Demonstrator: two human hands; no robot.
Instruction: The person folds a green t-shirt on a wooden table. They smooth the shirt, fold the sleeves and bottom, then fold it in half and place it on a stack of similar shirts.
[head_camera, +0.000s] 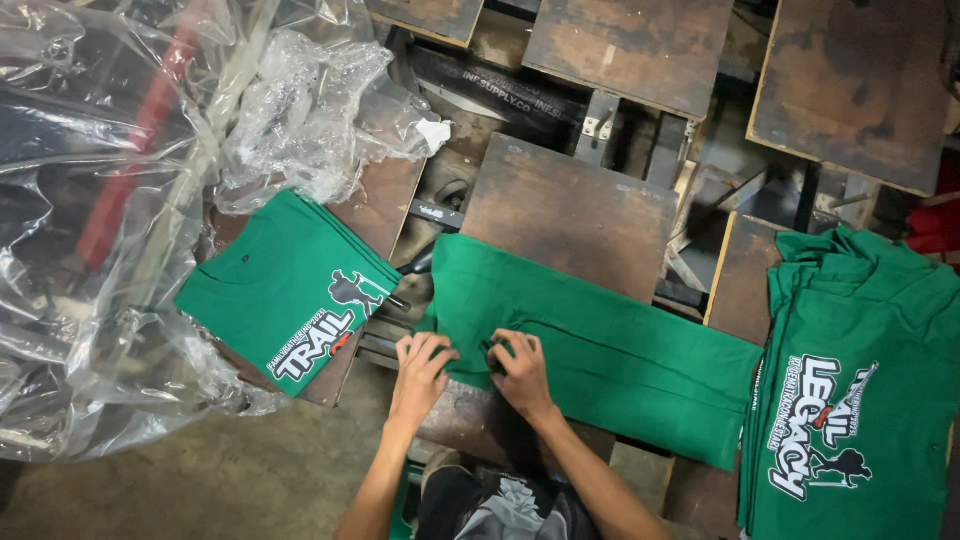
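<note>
Left hand (421, 366): fingers curled, gripping the green shirt's near edge, at 6 o'clock.
Right hand (520, 369): fingers bent, pinching the same edge beside it.
Green shirt (600, 350): spread across the brown platen (570, 215), centre.
Folded printed shirt (290, 292): 9 o'clock.
Shirt stack (860, 390): 3 o'clock.
Clear plastic sheeting (130, 200): 10 o'clock.

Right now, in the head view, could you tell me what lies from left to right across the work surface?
Clear plastic sheeting → folded green shirt → left hand → right hand, both on the green shirt being folded → stack of green shirts.
</note>
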